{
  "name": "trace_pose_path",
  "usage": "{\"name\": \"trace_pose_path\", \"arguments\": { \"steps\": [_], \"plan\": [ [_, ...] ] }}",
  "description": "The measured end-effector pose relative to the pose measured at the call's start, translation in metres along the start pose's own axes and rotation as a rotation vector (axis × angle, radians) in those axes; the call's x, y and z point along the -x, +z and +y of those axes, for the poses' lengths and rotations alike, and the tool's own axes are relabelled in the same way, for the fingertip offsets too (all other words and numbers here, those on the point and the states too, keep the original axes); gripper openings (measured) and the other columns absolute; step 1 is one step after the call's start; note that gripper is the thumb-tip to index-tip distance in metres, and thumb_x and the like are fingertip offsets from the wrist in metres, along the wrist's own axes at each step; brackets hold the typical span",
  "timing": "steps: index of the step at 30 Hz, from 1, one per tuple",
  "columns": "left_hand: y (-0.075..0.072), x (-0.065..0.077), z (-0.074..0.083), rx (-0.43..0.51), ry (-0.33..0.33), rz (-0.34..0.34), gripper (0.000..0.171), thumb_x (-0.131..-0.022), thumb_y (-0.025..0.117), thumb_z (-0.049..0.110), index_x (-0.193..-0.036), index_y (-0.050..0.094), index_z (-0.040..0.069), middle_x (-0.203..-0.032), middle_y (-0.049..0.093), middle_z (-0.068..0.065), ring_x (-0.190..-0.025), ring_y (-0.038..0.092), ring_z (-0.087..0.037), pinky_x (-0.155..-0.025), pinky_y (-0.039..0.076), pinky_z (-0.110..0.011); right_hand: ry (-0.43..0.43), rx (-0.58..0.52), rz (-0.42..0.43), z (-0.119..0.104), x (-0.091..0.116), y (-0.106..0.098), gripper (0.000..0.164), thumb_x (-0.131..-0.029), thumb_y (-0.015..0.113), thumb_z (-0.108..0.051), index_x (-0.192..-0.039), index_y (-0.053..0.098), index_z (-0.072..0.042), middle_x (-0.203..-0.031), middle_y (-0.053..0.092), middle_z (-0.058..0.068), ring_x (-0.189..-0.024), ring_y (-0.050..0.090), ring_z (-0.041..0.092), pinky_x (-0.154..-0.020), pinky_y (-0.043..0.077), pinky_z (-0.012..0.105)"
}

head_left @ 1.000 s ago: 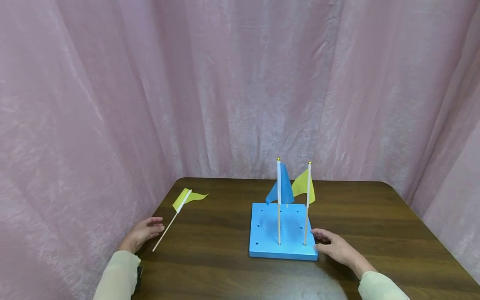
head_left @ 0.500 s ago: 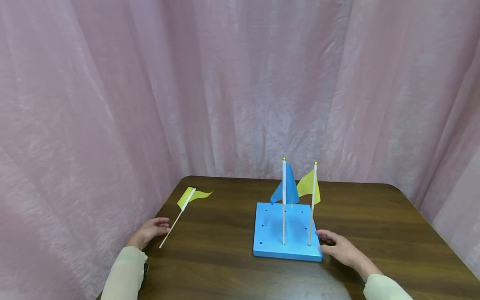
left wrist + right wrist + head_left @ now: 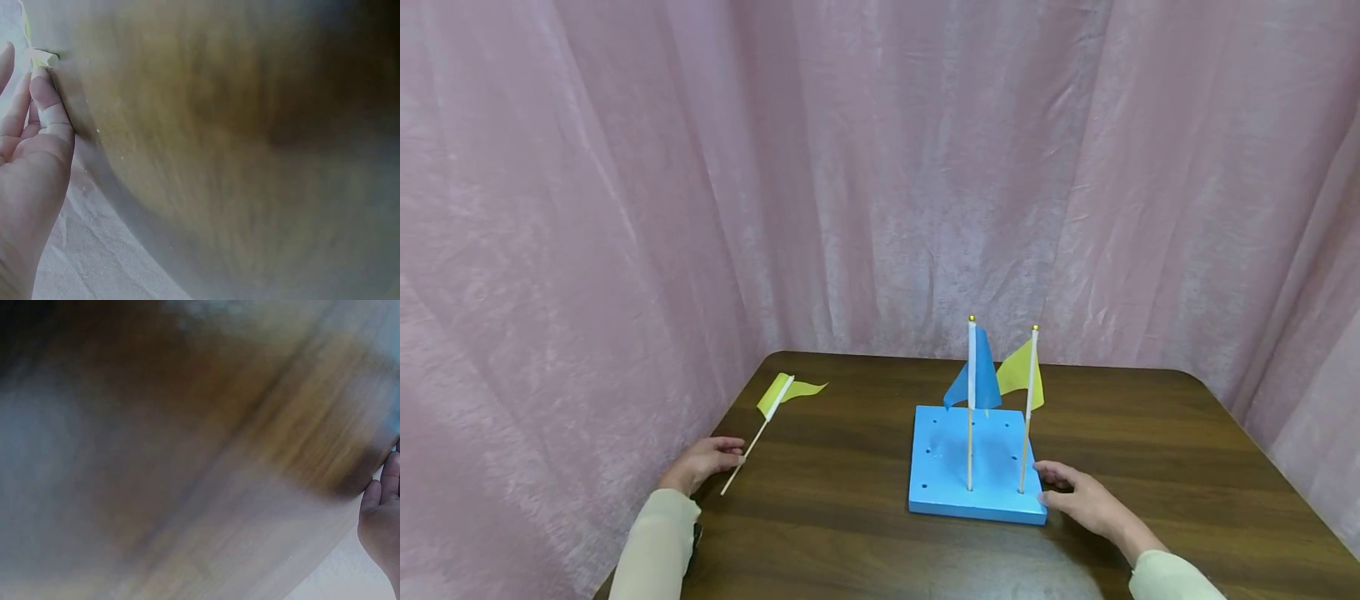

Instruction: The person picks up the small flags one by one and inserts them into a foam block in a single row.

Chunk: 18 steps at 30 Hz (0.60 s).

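A small yellow flag [image 3: 772, 398] on a thin wooden stick lies on the table at the left. My left hand [image 3: 703, 462] is beside it, fingertips right at the lower part of the stick. In the left wrist view, the left hand's fingers [image 3: 55, 115] look relaxed, with the stick's pale end [image 3: 47, 58] by a fingertip. A light blue board [image 3: 947, 471] with holes bears an upright blue flag [image 3: 987, 371] and an upright yellow flag [image 3: 1018, 368]. My right hand [image 3: 1082, 502] rests at the board's right edge, thumb and fingertips against it.
The brown wooden table [image 3: 850, 450] has rounded far corners. Pink curtains [image 3: 910, 167] hang close behind it and along both sides. The two upright flags rise well above the board, near its front edge and right side.
The left hand's fingertips have come slightly closer to the flag's stick. The right hand stays at the board. The whole view has shifted a little, so things appear farther right.
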<state>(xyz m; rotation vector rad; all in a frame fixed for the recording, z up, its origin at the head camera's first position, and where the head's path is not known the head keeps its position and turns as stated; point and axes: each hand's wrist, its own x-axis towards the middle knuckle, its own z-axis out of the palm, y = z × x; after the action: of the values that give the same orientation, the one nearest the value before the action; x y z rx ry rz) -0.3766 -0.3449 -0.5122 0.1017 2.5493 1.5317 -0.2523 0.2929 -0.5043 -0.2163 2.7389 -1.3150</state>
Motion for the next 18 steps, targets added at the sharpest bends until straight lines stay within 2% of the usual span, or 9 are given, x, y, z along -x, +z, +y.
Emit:
{"name": "trace_pose_path", "arguments": {
  "steps": [10, 18],
  "plan": [
    [0.0037, -0.0003, 0.0014, -0.057, 0.012, 0.005, 0.048, -0.089, 0.07, 0.003, -0.127, 0.052, -0.02, -0.11, 0.066, -0.019, -0.1, 0.061, -0.021, -0.085, 0.049, -0.03, 0.009, 0.005, 0.001, 0.0011, -0.0014, -0.0005, 0.055, -0.09, 0.071, -0.024, -0.138, 0.054, -0.002, -0.131, 0.057, 0.02, -0.12, 0.052, 0.038, -0.099, 0.04, 0.06],
    [0.0056, -0.001, 0.0046, -0.096, -0.03, 0.027, 0.046, -0.088, 0.072, 0.003, -0.125, 0.055, -0.017, -0.109, 0.064, -0.017, -0.098, 0.058, -0.021, -0.087, 0.049, -0.034, 0.017, -0.009, 0.002, 0.0019, -0.0015, 0.0011, 0.055, -0.09, 0.072, -0.023, -0.137, 0.054, -0.002, -0.13, 0.058, 0.018, -0.119, 0.052, 0.036, -0.098, 0.041, 0.057]
  ]
}}
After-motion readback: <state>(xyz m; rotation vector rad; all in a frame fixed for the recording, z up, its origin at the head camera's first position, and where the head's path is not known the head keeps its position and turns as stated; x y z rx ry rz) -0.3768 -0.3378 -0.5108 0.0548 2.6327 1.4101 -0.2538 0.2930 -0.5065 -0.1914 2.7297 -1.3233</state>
